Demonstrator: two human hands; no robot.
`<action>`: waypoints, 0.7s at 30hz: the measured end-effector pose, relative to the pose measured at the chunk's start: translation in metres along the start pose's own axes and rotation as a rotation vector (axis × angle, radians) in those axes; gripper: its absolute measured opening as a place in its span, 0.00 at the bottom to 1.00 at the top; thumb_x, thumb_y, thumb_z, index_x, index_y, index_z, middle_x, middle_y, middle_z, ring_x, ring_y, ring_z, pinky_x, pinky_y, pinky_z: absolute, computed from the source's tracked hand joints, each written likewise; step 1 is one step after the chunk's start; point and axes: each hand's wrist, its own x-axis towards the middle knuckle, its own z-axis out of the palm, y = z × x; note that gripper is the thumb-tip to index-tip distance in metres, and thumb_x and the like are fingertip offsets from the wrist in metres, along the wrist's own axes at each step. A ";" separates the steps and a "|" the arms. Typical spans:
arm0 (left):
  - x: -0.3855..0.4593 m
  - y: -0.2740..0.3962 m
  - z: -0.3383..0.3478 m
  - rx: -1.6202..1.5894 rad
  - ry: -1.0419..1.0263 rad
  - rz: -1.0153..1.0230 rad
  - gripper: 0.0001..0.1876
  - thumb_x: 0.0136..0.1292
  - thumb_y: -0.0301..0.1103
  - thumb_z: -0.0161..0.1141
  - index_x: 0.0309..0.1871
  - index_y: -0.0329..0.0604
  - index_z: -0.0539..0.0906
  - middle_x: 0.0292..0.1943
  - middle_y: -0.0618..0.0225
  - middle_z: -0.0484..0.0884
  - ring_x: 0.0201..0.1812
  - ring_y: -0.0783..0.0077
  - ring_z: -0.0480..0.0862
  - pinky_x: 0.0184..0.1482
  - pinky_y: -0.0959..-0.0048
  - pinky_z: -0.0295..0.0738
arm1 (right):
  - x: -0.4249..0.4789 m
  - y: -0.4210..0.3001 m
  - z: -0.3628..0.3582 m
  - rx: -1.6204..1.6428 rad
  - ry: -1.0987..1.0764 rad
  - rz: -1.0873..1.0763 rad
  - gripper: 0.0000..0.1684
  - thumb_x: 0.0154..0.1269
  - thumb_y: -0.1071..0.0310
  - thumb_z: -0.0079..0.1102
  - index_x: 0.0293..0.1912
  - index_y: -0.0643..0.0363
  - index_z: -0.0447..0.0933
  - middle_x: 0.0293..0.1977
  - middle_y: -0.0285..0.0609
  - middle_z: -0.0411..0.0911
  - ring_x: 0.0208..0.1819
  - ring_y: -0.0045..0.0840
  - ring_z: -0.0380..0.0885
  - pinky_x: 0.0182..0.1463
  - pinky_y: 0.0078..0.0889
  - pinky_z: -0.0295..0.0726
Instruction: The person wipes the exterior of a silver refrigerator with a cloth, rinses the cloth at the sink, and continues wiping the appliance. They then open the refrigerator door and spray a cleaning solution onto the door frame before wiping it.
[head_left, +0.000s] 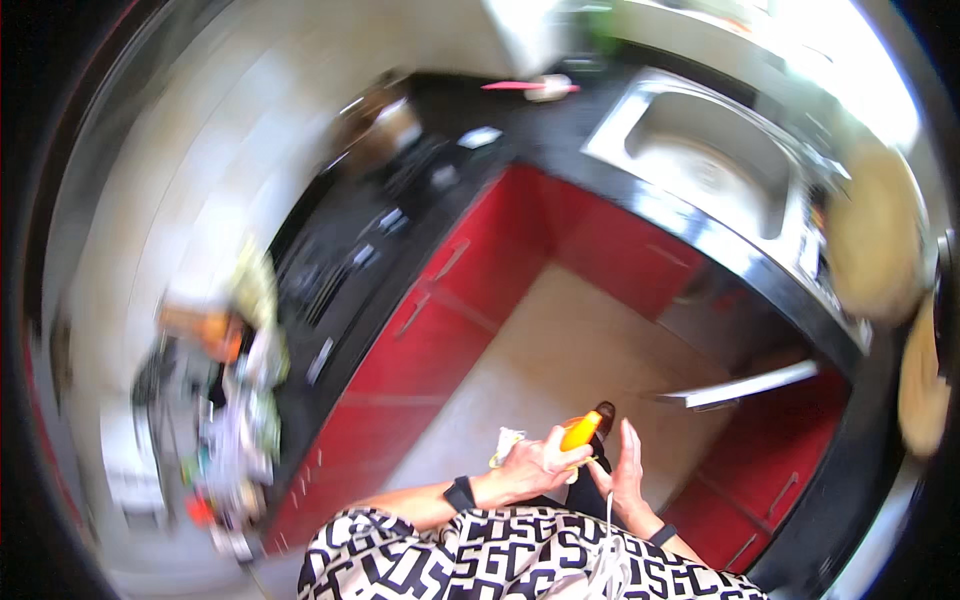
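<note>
My left hand (529, 466), with a dark band at its wrist, grips an orange object (581, 431), perhaps a handle; its exact kind cannot be told. Beside that hand shows a whitish and yellow piece (508, 444), perhaps cloth or packaging. My right hand (627, 469) is just to the right, its fingers extended and apart from the thumb, with nothing seen in it. A thin white cord (609, 536) hangs in front of the patterned garment. Both hands are held low before my body, above the floor.
A dark counter with a gas hob (322, 255) runs along the left above red cabinets (450, 322). Bags and vegetables (251, 375) lie at its near end. A steel sink (709, 169) is at the upper right. A white-edged open door or drawer (750, 385) juts out at the right.
</note>
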 end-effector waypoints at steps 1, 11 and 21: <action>-0.031 0.007 0.000 -0.003 0.102 -0.026 0.20 0.54 0.40 0.64 0.53 0.64 0.78 0.38 0.57 0.72 0.21 0.60 0.82 0.22 0.63 0.79 | 0.008 -0.023 0.010 -0.039 -0.086 -0.185 0.48 0.49 0.70 0.66 0.68 0.62 0.53 0.64 0.58 0.59 0.66 0.50 0.60 0.68 0.45 0.61; -0.347 0.110 0.020 -0.132 0.600 -0.687 0.28 0.61 0.40 0.58 0.66 0.74 0.67 0.41 0.64 0.75 0.22 0.62 0.80 0.23 0.65 0.79 | -0.135 -0.150 0.167 0.433 -0.864 -0.633 0.49 0.49 0.59 0.71 0.66 0.66 0.57 0.33 0.40 0.75 0.31 0.28 0.76 0.39 0.30 0.78; -0.596 0.205 0.042 -0.233 1.358 -1.244 0.27 0.63 0.35 0.58 0.67 0.51 0.68 0.51 0.55 0.80 0.48 0.58 0.82 0.49 0.68 0.77 | -0.320 -0.327 0.269 0.383 -1.796 -0.872 0.34 0.50 0.60 0.73 0.54 0.63 0.71 0.49 0.52 0.73 0.51 0.38 0.74 0.54 0.35 0.74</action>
